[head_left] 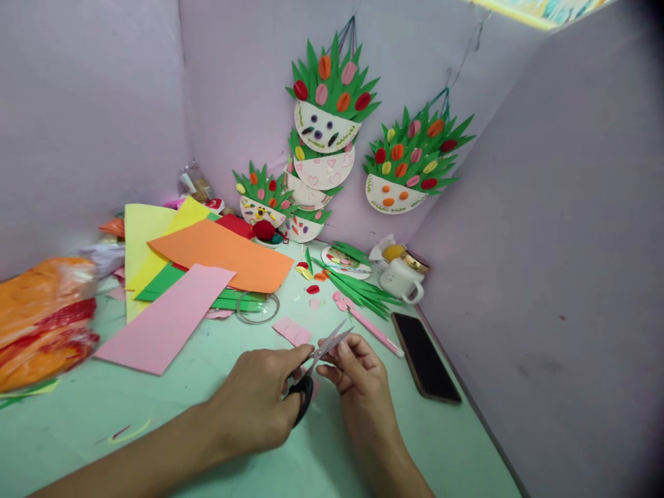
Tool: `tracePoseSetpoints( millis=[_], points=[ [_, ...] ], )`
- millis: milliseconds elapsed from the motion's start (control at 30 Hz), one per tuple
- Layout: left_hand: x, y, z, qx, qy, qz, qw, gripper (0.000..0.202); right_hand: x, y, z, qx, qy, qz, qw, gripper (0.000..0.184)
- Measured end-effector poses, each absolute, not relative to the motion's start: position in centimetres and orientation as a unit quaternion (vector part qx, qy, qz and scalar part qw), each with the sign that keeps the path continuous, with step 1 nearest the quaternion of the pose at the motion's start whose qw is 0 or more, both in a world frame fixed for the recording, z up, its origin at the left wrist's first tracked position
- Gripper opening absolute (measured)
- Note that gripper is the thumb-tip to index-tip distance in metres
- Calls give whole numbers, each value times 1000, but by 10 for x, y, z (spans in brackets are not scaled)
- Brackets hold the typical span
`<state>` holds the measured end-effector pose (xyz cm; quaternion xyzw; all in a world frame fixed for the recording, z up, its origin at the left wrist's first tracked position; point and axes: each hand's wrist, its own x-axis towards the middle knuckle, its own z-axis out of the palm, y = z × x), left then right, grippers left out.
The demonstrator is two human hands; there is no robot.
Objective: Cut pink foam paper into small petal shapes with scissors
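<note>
Scissors point(305, 395) are in the left hand point(259, 394), gripped by the black handles, blades parted in a V right by the other hand's fingertips. Right hand point(366, 377) is pinched narrow around what looks like a tiny pink scrap point(333, 351) (mostly hidden by fingers, so can't swear to it). Just past the left fingertips lies a pink strip point(291, 331). From where I'm standing, a phone point(425, 356) sits right of the right hand, and a big pink sheet point(166, 321) lies off to the left hand's left.
</note>
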<state>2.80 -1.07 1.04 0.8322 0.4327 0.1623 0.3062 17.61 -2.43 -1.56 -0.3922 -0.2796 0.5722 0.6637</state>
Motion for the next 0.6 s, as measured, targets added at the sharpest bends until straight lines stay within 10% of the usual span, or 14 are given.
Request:
tracePoseSetpoints(
  millis=[600],
  points=[
    [25,-8,9,827,402,183,349,17,174,-25,-14,-396,-256,581,663,20]
  ],
)
